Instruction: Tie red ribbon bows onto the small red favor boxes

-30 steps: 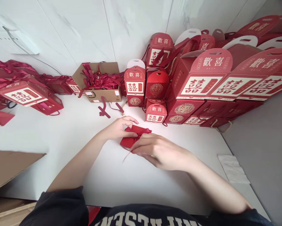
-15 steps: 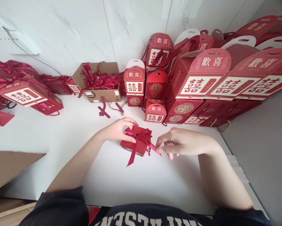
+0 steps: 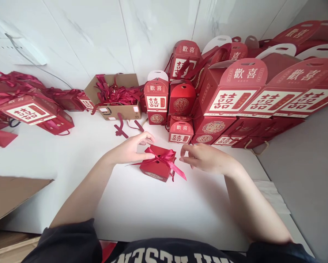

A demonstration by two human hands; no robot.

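l hand (image 3: 132, 150) is gripping small red box (image 3: 155, 170) at its left top edge, mid surface (image 3: 142, 204); r hand (image 3: 204, 159) is hovering just beside bow (image 3: 164, 157), fingers loosely curled, holding nothing.

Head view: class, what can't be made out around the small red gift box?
Head view.
Whether the left hand grips the ribbon: hidden by its own fingers.
Far-left corner of the small red gift box: behind the left hand.
Print on the box's front: too small.
The brown cardboard flap: cut by the left edge.

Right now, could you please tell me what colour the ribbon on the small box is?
Red ribbon, shown in head view.
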